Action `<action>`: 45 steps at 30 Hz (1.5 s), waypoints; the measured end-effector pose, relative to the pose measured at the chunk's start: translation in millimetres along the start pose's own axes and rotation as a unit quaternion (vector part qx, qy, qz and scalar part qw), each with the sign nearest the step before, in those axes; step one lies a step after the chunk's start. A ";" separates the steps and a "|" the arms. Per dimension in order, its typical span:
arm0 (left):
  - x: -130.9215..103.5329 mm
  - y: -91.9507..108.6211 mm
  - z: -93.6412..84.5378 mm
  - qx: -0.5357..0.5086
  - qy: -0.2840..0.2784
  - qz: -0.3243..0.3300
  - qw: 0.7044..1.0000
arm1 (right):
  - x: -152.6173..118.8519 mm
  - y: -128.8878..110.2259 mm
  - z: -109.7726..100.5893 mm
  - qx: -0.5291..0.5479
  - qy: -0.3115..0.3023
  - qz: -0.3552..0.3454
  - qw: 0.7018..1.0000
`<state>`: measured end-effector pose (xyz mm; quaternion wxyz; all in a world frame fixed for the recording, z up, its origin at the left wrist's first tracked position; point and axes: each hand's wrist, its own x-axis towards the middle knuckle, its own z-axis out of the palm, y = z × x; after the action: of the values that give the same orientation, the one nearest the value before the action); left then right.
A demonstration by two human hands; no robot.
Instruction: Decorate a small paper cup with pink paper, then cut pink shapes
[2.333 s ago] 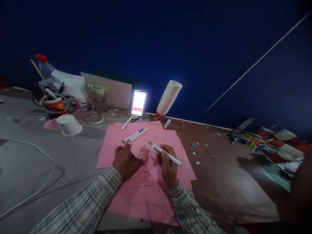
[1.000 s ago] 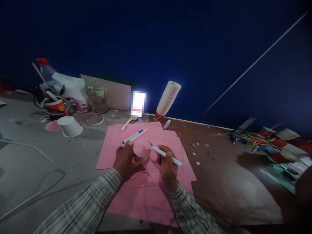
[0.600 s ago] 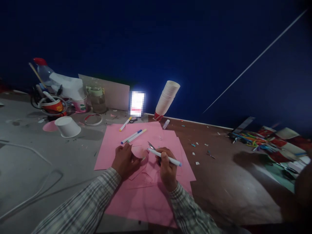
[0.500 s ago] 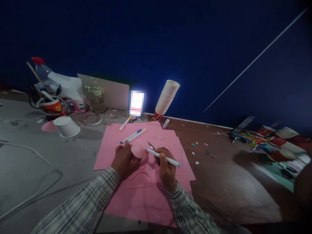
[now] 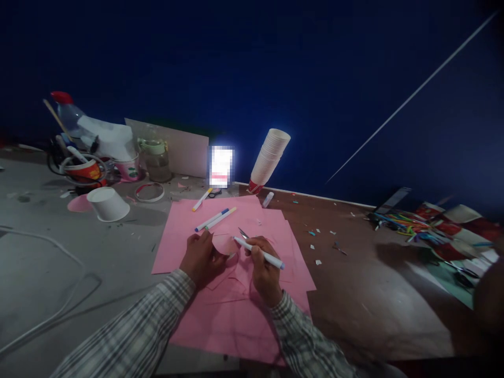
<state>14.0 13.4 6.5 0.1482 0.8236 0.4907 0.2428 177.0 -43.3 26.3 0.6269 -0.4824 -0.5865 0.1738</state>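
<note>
My left hand [image 5: 200,257] has its fingers closed on a small rounded piece of pink paper [image 5: 223,244], held just above the pink sheets [image 5: 189,210]. In my right hand [image 5: 265,273] a white marker with a pale blue end [image 5: 268,257] is gripped like a pen, its tip at the right edge of that piece. Metal blades, seemingly of scissors [image 5: 242,232], stick out past the same hand's fingers; their handles are hidden. Beyond my hands, a blue-ended marker [image 5: 211,220] and a yellow-ended marker [image 5: 221,218] lie side by side on the sheets.
Behind the sheets leans a tall stack of paper cups [image 5: 270,160]. An upturned white cup [image 5: 108,205], a tape roll [image 5: 149,192] and a jar [image 5: 154,161] stand left. A white cable [image 5: 59,310] crosses the left side. Scissors [image 5: 464,273] and cups lie far right.
My right hand has brought the marker slightly left and up, so its tip now meets the pink piece's edge. The left hand stays put.
</note>
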 end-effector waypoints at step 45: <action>0.9 -2.2 -0.3 0.013 -0.014 -0.002 1.000 | -7.2 -3.5 0.3 0.006 0.012 0.056 0.998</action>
<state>12.6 15.2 6.0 0.1453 0.8276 0.4936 0.2244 173.7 -50.4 25.0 0.6264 -0.5129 -0.5496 0.2062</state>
